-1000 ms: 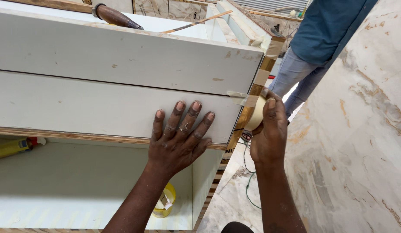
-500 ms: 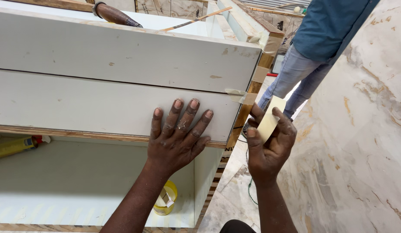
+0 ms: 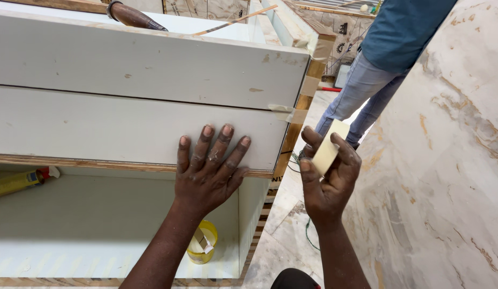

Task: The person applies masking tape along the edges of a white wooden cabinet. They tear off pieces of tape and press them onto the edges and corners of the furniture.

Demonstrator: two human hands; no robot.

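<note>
My left hand (image 3: 208, 171) lies flat, fingers spread, on the lower white laminated panel (image 3: 99, 128) of a cabinet front, near its right end. My right hand (image 3: 328, 176) is off the cabinet's right corner and pinches a short cream strip of tape (image 3: 328, 149) between thumb and fingers. Another piece of tape (image 3: 285, 112) sticks across the corner where the two panels meet the plywood edge (image 3: 297, 123). A second white panel (image 3: 152, 61) sits above the lower one.
A yellow roll of tape (image 3: 203, 243) lies inside the open cabinet below. A yellow tube (image 3: 19, 181) rests at left. A person in jeans (image 3: 361, 91) stands at the back right. A marble-patterned sheet (image 3: 447, 160) fills the right side. A wooden handle (image 3: 132, 15) lies on top.
My right hand has drawn back from the cabinet's corner toward me, and the cream strip now shows held between its fingers. My left hand has stayed flat on the panel.
</note>
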